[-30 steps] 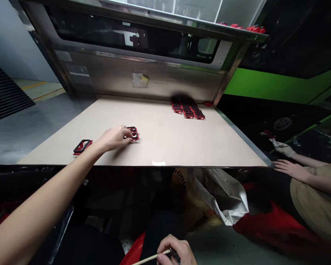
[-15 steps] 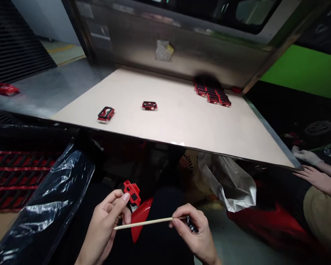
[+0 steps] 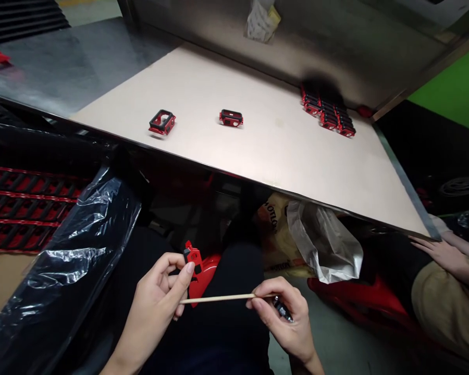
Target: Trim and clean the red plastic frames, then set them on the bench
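From the head camera, your left hand point(image 3: 156, 297) pinches a red part point(image 3: 196, 256) on your side of the table point(image 3: 281, 156); your right hand point(image 3: 285, 317) grips a stick point(image 3: 219, 299), angled toward the left, and a dark object point(image 3: 283, 309).

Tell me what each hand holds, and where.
Left hand: red part, by its lower left side. Right hand: wooden stick, pinched toward its right end, and a dark object, its exact hold unclear.

Can't see all the red part point(image 3: 196, 259), partly covered by the left hand point(image 3: 159, 291). Can't identify the black object point(image 3: 283, 309) within the right hand point(image 3: 287, 317), nor trace the stick point(image 3: 221, 299) to its end there. Can't read the packet point(image 3: 260, 22), cut off on top.
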Demonstrator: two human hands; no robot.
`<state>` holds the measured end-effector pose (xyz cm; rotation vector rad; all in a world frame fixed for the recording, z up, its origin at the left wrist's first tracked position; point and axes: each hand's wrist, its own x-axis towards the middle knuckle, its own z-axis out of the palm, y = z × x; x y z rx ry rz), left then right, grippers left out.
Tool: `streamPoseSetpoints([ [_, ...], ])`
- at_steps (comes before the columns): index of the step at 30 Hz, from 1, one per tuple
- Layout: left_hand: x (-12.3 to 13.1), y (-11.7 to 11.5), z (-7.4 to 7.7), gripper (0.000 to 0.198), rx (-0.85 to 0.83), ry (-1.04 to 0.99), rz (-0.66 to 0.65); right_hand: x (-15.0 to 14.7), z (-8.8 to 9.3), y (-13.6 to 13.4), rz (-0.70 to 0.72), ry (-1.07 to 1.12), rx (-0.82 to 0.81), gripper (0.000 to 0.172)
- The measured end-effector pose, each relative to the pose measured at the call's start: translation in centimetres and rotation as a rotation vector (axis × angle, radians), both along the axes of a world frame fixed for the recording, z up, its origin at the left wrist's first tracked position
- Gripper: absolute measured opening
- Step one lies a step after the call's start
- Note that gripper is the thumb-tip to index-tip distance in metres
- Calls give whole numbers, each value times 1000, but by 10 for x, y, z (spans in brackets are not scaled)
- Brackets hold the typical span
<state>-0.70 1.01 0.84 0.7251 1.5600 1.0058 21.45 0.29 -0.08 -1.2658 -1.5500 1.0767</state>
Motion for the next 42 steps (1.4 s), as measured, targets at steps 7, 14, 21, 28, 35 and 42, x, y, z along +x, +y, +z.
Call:
streamPoseSetpoints([
  [7, -2, -1, -16, 45, -47, -31, -102, -15, 0, 4, -23, 343, 23, 13],
  [14, 6, -1, -15, 49, -78, -160, -185, -44, -3, 9, 165, 273, 167, 16],
  [21, 16, -4, 1, 46, -126, -260, -150, -49, -6, 3, 228, 222, 260, 19],
  [28, 16, -6, 3, 43, -122, -265, -131, -32, -10, -5, -36, 581, 0, 27],
  [35, 19, -7, 5, 37, -121, -257, -137, -37, -15, -2, 64, 651, -344, 32],
  [42, 19, -7, 7, 35, -149, -282, -156, -43, -17, -1, 175, 536, -483, 36],
])
